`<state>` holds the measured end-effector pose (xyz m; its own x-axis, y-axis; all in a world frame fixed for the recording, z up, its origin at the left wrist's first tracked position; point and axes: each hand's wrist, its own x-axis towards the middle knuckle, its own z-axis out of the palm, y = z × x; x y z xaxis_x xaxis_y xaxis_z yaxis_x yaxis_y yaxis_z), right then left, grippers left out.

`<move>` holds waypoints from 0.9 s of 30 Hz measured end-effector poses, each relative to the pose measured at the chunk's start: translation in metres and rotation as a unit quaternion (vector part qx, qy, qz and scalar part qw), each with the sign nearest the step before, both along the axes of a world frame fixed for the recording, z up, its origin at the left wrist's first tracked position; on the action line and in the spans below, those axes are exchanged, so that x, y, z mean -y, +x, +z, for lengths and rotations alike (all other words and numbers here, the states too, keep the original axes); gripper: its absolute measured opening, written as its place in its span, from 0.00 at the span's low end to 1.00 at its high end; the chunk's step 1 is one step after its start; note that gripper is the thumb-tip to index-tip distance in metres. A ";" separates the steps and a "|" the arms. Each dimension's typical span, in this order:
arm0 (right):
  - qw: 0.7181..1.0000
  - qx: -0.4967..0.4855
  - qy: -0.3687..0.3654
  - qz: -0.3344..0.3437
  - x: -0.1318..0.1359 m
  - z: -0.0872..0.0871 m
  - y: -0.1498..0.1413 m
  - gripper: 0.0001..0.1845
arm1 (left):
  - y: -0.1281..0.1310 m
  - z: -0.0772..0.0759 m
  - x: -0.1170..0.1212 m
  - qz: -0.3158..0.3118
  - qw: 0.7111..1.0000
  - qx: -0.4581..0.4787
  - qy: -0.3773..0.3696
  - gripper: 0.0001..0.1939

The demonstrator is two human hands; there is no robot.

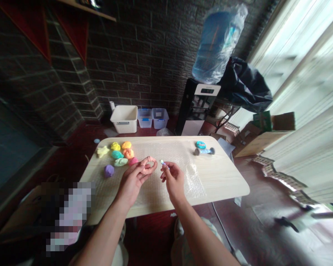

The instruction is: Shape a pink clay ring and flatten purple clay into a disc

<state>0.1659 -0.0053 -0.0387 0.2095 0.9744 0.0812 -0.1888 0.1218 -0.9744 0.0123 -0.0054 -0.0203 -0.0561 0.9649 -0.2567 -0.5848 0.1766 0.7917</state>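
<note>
My left hand [131, 181] is raised over the table's middle with its fingers curled into a loop. A peach-coloured shape shows at the fingertips, and I cannot make out whether it is a held thing or the fingers. Close by on the right, my right hand [173, 179] pinches a small pale-green and lilac piece [161, 162] between thumb and fingers. Left of the hands lie several lumps of soft modelling clay, among them a purple lump [109, 170], a teal lump [117, 154], an orange lump [128, 153] and a pink lump [133, 161] beside my left hand.
Bubble wrap [194, 181] covers much of the pale table [224, 181]. A blue round item [201, 145] and a dumbbell-shaped roller [204, 151] lie at the back right. Behind stand a white bin [124, 120], two clear boxes and a water dispenser [197, 107].
</note>
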 end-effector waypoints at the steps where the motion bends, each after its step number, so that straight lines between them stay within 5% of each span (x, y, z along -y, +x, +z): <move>1: 1.000 0.006 0.002 0.004 0.000 0.000 0.000 0.19 | 0.000 0.000 0.000 -0.004 1.000 0.002 0.002 0.10; 19: 0.993 0.103 0.048 0.023 0.012 0.000 -0.009 0.12 | 0.004 0.006 0.004 -0.036 0.998 0.031 0.041 0.04; 27: 0.997 0.052 0.028 0.050 0.011 0.002 -0.011 0.15 | 0.005 0.008 0.002 -0.042 0.998 0.019 0.035 0.05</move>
<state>0.1553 -0.0164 -0.0362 0.0984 0.9835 0.1518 -0.1019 0.1617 -0.9816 0.0170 -0.0075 -0.0126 0.0350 0.9813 -0.1891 -0.5996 0.1720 0.7816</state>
